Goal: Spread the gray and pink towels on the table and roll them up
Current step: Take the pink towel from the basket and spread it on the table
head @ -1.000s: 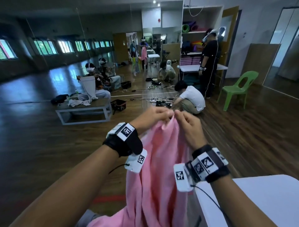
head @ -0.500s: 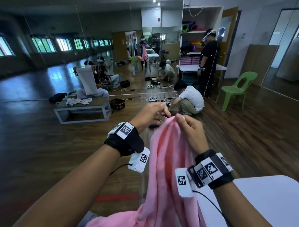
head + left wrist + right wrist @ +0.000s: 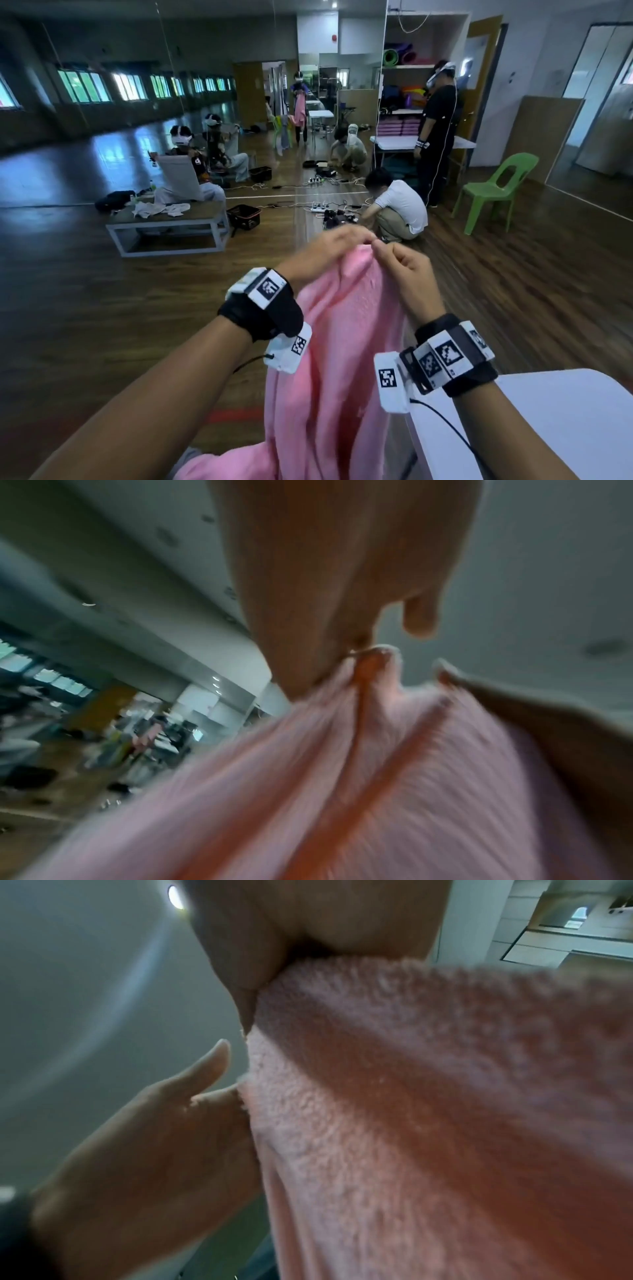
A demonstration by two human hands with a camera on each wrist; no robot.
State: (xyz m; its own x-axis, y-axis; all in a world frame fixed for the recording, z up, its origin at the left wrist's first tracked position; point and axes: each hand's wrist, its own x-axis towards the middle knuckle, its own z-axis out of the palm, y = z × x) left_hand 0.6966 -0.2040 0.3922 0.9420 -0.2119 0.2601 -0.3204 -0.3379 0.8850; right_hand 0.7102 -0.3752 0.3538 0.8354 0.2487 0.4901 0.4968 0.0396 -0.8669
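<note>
A pink towel (image 3: pixel 342 342) hangs in the air in front of me, bunched and draping down past the bottom of the head view. My left hand (image 3: pixel 337 245) and my right hand (image 3: pixel 399 260) both pinch its top edge, fingertips almost touching. In the left wrist view the left hand (image 3: pixel 359 642) nips a fold of the pink towel (image 3: pixel 377 791). The right wrist view shows the right hand (image 3: pixel 260 969) gripping the fluffy pink towel (image 3: pixel 428 1096), with the left hand's fingers (image 3: pixel 212 1058) beside it. No gray towel is in view.
A white table (image 3: pixel 565 428) corner lies at the lower right, under my right forearm. Beyond is a wooden floor with a low bench (image 3: pixel 171 226), a green chair (image 3: pixel 493 192), cables, a crouching person (image 3: pixel 397 209) and others farther back.
My left hand, which had come off the towel half a second ago, is back on its top edge next to the right hand. Both hands sit slightly higher.
</note>
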